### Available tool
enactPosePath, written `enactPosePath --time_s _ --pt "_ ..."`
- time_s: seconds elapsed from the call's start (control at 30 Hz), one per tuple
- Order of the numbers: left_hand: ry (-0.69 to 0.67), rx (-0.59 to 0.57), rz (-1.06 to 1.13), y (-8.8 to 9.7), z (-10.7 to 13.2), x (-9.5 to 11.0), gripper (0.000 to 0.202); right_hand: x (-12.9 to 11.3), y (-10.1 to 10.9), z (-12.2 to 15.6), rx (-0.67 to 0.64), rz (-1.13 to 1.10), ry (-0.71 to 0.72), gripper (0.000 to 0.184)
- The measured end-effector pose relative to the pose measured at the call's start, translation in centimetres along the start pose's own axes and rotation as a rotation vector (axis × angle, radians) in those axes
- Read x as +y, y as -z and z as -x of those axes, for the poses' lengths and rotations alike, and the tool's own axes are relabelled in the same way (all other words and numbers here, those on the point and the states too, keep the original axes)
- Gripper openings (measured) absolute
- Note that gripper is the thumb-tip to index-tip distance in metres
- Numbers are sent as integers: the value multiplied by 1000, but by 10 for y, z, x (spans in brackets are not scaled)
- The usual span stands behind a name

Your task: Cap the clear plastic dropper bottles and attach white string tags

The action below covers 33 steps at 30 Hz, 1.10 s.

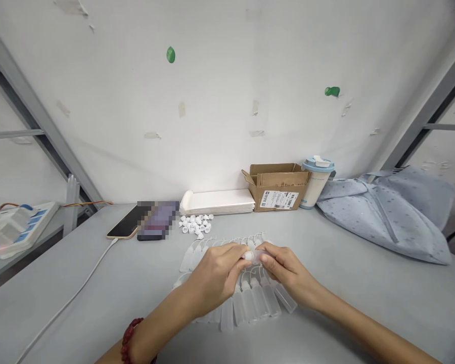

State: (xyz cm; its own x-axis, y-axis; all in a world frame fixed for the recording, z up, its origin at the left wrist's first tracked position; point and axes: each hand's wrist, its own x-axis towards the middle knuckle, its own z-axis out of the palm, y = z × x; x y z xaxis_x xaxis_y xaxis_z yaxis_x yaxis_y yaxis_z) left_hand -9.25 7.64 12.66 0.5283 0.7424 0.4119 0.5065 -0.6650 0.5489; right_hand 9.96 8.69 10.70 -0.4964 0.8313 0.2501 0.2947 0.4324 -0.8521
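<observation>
Pinched between closed fingertips of left hand: white cap. Gripped in closed fingers of right hand: clear bottle, just beside cap, above rows of bottles on grey table. Partly hidden by fingers: contact between cap and bottle. Farther back, near phones: pile of loose caps. Beside lidded cup: cardboard box.

In the middle are two hands and lots of bottles. At left are two phones and many caps. Right of middle: one box, one cup.
</observation>
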Motion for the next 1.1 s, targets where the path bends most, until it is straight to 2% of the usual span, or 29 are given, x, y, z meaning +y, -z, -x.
enactPosePath --time_s 0.1,0.23,0.37,0.47,0.6,0.7,0.8,1.0,1.1 --pt "49 12 36 0 0 0 19 0 0 -1 -32 -79 -71 40" --pt "197 -21 176 6 -4 6 23 -1 -2 0 12 56 12 37" --pt "311 -122 267 8 -5 6 30 2 -4 2 47 230 163 25" --pt "424 -174 423 6 -4 5 36 7 -3 3 107 396 325 17" --pt "539 -229 678 5 -5 5 41 13 -4 2 213 638 584 21" --pt "578 -227 767 5 -5 8 42 15 -5 2 248 680 646 23" --pt "543 -153 709 2 -4 11 42 14 -7 3 214 560 563 23" --pt "417 -55 443 -4 0 12 35 2 -3 -1 -6 37 44 37" --pt "339 -24 309 -4 0 11 37 -2 0 -2 -87 -148 -113 40"
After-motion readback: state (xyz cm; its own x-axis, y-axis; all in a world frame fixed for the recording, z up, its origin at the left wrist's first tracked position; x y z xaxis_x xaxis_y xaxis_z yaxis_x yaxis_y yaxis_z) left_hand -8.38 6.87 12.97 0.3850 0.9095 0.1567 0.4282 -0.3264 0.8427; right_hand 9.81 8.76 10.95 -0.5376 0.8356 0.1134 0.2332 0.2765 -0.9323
